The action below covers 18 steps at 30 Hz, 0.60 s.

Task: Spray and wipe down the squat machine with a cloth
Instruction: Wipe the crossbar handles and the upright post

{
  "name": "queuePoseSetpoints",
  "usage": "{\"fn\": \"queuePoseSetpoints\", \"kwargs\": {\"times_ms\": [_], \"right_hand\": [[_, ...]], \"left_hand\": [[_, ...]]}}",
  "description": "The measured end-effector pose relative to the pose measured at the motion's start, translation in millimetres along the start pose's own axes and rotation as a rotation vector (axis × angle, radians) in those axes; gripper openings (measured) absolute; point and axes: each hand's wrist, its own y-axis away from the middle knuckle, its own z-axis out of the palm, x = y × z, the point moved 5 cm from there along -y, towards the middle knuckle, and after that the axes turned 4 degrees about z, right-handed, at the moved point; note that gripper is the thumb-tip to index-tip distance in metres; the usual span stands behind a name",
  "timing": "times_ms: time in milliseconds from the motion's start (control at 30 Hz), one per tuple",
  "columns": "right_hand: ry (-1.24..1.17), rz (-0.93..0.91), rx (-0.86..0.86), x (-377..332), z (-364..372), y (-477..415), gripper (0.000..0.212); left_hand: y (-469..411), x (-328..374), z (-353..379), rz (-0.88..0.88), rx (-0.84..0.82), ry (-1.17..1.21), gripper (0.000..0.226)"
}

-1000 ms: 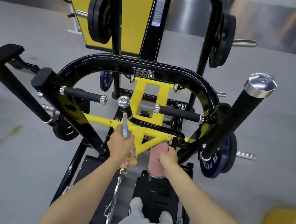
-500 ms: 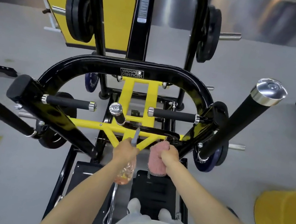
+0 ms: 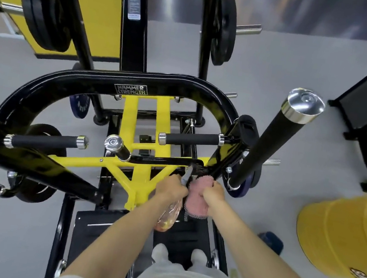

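Observation:
The squat machine (image 3: 138, 86) fills the view: a curved black bar marked Hammer Strength over a yellow inner frame (image 3: 125, 165). My left hand (image 3: 170, 188) grips a clear spray bottle (image 3: 169, 216) with orange liquid, its grey nozzle pointing up toward the black crossbar. Right beside it, my right hand (image 3: 214, 195) holds a pink cloth (image 3: 196, 201) bunched against the right end of the yellow frame, where it meets the black arm. Both hands nearly touch.
Two black foam handles (image 3: 192, 139) stick inward, and a long black post with a chrome cap (image 3: 274, 138) rises at right. Weight plates (image 3: 43, 13) hang at the back. A black footplate (image 3: 101, 226) lies under my feet. A yellow round object (image 3: 345, 234) sits on the grey floor at right.
Both hands have slid right along the yellow frame, the bottle moving from the centre joint to beside the cloth. My view has swung left and closer.

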Motion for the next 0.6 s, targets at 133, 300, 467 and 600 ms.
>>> {"fn": "queuePoseSetpoints", "kwargs": {"times_ms": [133, 300, 467, 600], "right_hand": [[-0.067, 0.051, -0.006, 2, -5, -1, 0.038], [-0.034, 0.020, -0.040, 4, 4, -1, 0.041], [0.136, -0.061, -0.053, 3, 25, 9, 0.034], [0.184, -0.006, -0.034, 5, 37, 14, 0.036]], "left_hand": [[0, -4, 3, -0.026, -0.029, 0.068, 0.020], [12, -45, -12, -0.154, 0.088, 0.207, 0.022], [33, -77, -32, -0.142, 0.123, 0.110, 0.018], [46, -77, -46, -0.080, 0.187, 0.211, 0.020]]}}
